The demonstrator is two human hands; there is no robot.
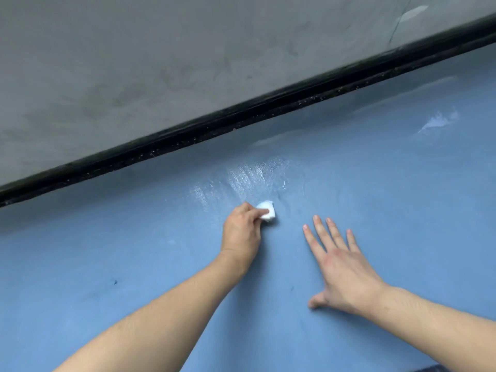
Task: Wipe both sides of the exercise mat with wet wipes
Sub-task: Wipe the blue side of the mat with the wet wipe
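Note:
A blue exercise mat (pixel 134 251) fills the lower part of the head view, lying flat. My left hand (pixel 241 232) grips a crumpled white wet wipe (pixel 78 210) against the mat near its middle. Shiny wet streaks (pixel 255 175) lie just beyond the wipe. My right hand (pixel 341 267) rests flat on the mat to the right, fingers straight and spread, holding nothing.
A black strip (pixel 241 119) runs diagonally along the mat's far edge. Beyond it lies a grey concrete floor (pixel 161 49). Another wet patch (pixel 437 122) glistens on the mat at the far right.

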